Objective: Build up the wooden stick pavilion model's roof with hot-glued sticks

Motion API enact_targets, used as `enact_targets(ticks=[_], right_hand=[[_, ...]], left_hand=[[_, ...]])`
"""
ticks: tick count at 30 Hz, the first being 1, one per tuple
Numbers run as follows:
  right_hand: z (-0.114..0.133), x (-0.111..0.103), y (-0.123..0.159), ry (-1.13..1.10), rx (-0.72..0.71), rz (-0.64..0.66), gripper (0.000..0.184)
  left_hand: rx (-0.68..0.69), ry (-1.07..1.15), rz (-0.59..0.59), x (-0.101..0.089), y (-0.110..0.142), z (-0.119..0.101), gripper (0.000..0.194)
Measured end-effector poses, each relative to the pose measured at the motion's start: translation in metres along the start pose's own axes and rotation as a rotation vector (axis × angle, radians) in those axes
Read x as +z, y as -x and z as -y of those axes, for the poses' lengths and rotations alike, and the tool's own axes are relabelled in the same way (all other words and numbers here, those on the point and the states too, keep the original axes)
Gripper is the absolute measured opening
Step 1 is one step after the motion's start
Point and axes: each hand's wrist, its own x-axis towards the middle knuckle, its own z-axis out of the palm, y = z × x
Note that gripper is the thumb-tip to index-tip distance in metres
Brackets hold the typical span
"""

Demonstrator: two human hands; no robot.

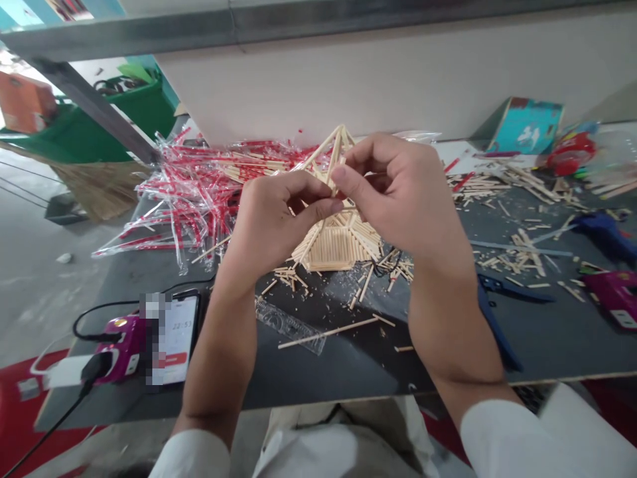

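A model built of thin wooden sticks [331, 249] stands on the table in front of me, with flared sides of close-laid sticks and a pointed open frame on top. My left hand [279, 216] pinches the lower part of a thin wooden stick [333, 162] at the upper frame. Higher up, the thumb and fingers of my right hand [398, 189] close on the same stick. The fingers hide the exact grip and part of the model's middle.
Plastic-wrapped red-and-pale sticks [199, 199] lie in a heap at left. A phone [179, 338] and purple power socket [122, 345] sit front left. A clear ruler [293, 325], blue-handled pliers [497, 325] and stick offcuts [527, 252] are spread around. A grey bar [318, 30] crosses above.
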Motion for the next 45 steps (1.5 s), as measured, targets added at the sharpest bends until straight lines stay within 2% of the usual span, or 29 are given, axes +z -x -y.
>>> enact_targets(ticks=[4, 11, 20, 29, 33, 38, 45], right_hand=[[0.001, 0.0, 0.001, -0.073, 0.077, 0.012, 0.043], [-0.001, 0.002, -0.003, -0.084, 0.113, -0.012, 0.048], [-0.001, 0.009, -0.002, -0.032, 0.119, -0.129, 0.051], [-0.004, 0.016, -0.002, -0.008, 0.119, -0.135, 0.05], [-0.002, 0.017, -0.002, 0.017, 0.103, -0.143, 0.05], [-0.001, 0.018, -0.002, 0.064, 0.077, -0.163, 0.052], [-0.005, 0.02, -0.003, 0.092, 0.075, -0.164, 0.044]], left_hand=[[-0.004, -0.065, -0.037, -0.003, -0.001, 0.002, 0.028], [-0.006, -0.01, -0.112, -0.005, -0.005, 0.014, 0.017], [-0.032, 0.069, 0.047, 0.002, -0.011, 0.027, 0.018], [-0.124, 0.204, 0.174, 0.001, -0.014, 0.032, 0.034], [-0.123, 0.265, 0.18, 0.003, -0.014, 0.03, 0.03], [-0.101, 0.242, 0.15, 0.007, -0.015, 0.034, 0.032], [-0.123, 0.311, 0.169, 0.012, -0.018, 0.039, 0.036]])
